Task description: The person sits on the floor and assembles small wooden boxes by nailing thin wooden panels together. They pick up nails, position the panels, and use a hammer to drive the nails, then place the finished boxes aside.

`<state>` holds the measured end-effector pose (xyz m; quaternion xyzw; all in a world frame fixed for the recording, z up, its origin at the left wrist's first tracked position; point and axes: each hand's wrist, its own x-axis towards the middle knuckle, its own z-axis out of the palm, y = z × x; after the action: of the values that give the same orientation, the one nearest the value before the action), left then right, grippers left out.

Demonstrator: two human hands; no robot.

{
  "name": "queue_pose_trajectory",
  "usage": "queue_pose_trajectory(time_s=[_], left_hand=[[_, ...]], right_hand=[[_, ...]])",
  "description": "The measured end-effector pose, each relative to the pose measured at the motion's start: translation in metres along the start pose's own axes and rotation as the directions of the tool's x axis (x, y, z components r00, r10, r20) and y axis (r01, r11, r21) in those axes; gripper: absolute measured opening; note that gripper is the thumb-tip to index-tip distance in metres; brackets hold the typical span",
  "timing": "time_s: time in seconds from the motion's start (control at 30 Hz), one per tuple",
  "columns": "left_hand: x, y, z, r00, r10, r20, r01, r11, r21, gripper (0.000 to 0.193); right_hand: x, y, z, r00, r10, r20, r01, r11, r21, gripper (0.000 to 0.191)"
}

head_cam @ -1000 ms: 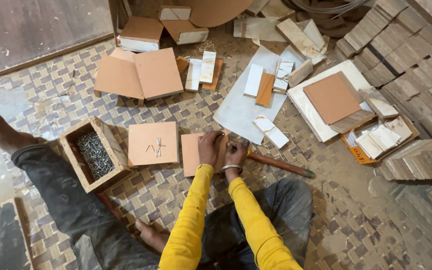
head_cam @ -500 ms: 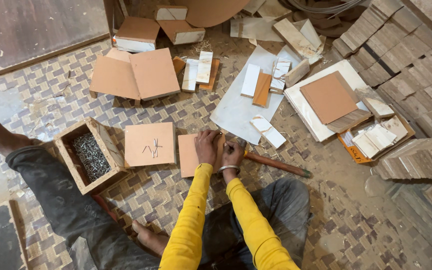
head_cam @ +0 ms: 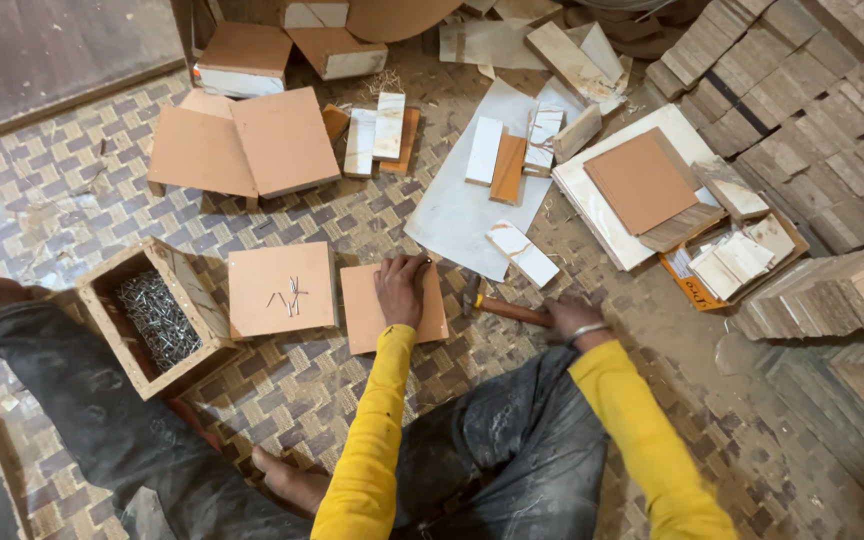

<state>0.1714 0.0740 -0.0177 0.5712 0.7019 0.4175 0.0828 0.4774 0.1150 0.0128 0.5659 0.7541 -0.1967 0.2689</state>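
Observation:
My left hand [head_cam: 401, 290] rests flat on a small square brown board [head_cam: 392, 308] lying on the patterned floor in front of me. My right hand [head_cam: 574, 320] grips the wooden handle of a hammer [head_cam: 500, 307], whose metal head lies on the floor just right of the board. To the left of that board sits a second square board [head_cam: 282, 289] with a few loose nails [head_cam: 289, 297] on top. Both my arms wear yellow sleeves.
An open wooden box of nails [head_cam: 157, 318] stands at the left by my knee. Larger brown boards [head_cam: 242, 145], white and brown offcuts [head_cam: 502, 160] on a white sheet, a square panel stack [head_cam: 642, 185] and piled wood blocks [head_cam: 812, 110] fill the far side and right.
My right hand left the small board, moved right and took hold of the hammer handle. My left hand stays on the board.

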Motion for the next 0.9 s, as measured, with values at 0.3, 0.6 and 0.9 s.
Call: queue_pose_trajectory(time_s=[0.3,0.6,0.9], left_hand=[[-0.004,-0.008,0.011,1.000,0.017,-0.007,-0.017,0.999,0.031,0.018],[-0.004,-0.013,0.018,0.999,0.045,0.017,-0.046,0.996,0.078,0.021],[-0.004,-0.011,0.016,0.998,0.052,0.028,-0.055,0.994,0.096,0.025]], right_hand=[[0.018,0.016,0.014,0.902,-0.254,-0.350,0.235,0.967,-0.096,0.038],[0.008,-0.030,-0.009,0.912,-0.102,-0.398,0.272,0.877,0.397,0.050],[0.010,-0.041,-0.007,0.905,-0.097,-0.414,0.220,0.939,0.263,0.063]])
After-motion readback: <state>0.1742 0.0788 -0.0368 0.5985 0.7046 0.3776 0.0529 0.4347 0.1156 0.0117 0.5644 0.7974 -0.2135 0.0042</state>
